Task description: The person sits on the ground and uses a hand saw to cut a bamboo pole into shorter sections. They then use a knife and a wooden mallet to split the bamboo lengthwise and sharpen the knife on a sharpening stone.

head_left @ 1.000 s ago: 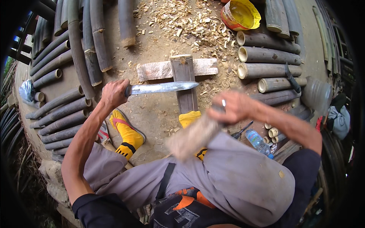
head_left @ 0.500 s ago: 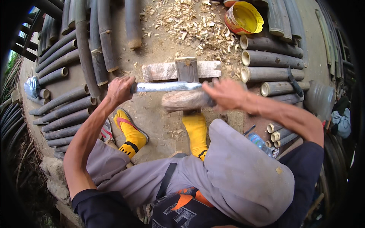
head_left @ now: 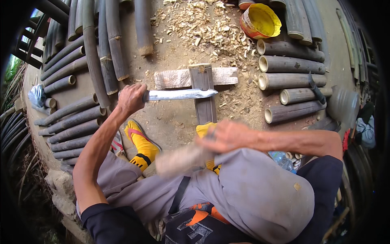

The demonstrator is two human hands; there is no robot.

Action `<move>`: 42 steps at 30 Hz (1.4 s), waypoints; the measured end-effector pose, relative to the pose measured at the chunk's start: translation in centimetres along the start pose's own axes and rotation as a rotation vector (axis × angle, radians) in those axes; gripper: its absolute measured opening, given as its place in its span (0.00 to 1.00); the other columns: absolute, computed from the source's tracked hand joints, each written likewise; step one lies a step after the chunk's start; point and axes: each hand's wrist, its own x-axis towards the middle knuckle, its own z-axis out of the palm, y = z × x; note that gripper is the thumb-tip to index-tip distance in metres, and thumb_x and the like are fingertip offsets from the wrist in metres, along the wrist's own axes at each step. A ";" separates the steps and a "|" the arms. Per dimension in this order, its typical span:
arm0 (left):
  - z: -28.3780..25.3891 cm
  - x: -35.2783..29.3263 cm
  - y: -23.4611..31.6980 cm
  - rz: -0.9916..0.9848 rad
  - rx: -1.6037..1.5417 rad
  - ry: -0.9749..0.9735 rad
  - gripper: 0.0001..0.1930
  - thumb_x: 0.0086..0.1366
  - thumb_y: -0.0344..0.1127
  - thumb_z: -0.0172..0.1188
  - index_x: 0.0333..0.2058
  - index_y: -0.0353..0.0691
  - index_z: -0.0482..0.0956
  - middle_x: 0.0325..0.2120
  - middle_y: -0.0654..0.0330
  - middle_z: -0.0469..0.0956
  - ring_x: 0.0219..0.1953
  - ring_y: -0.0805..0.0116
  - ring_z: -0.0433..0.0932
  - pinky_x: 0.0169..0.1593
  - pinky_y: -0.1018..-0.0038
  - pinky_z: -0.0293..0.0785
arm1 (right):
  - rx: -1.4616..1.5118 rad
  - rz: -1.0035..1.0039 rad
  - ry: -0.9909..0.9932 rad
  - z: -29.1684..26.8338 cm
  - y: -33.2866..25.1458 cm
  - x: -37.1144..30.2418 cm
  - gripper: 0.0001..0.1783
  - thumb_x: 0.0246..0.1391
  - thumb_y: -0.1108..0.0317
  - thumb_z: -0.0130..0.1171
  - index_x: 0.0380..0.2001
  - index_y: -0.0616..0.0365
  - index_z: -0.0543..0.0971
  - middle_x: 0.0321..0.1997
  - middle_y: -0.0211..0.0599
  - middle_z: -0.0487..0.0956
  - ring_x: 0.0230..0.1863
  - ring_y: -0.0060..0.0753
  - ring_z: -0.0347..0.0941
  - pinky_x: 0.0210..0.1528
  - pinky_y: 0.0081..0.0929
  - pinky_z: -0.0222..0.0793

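Observation:
My left hand (head_left: pixel 133 98) is closed round the dark handle of a machete (head_left: pixel 174 94). Its bright blade lies crosswise over a split bamboo piece (head_left: pixel 205 112), tip just past the right edge. The bamboo's far end rests on a pale wood block (head_left: pixel 172 79), and its near end meets my foot in a yellow sock (head_left: pixel 203 129). Nearer my lap, my right hand (head_left: pixel 229 136) grips a thick wooden mallet (head_left: pixel 178 160), smeared by motion. The mallet is apart from the blade and hangs over my legs.
Bamboo tubes (head_left: pixel 292 64) lie stacked at the right, with another dark-handled blade (head_left: pixel 316 88) on them. Longer bamboo poles (head_left: pixel 91 61) lie at the left. Wood chips (head_left: pixel 211 30) cover the far ground beside a yellow-rimmed bucket (head_left: pixel 262 21). A plastic bottle (head_left: pixel 282 160) is by my right knee.
My right hand has swung the mallet back toward my lap, away from beside the blade. The left hand and machete stay almost in place over the bamboo.

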 end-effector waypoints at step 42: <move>-4.0 -7.9 9.9 -0.368 -0.552 -0.231 0.22 0.48 0.31 0.71 0.38 0.39 0.67 0.31 0.50 0.76 0.33 0.53 0.79 0.36 0.62 0.75 | 0.664 1.328 0.748 4.2 -1.5 -8.0 0.51 0.35 0.55 0.73 0.59 0.68 0.59 0.52 0.53 0.72 0.54 0.45 0.70 0.58 0.38 0.65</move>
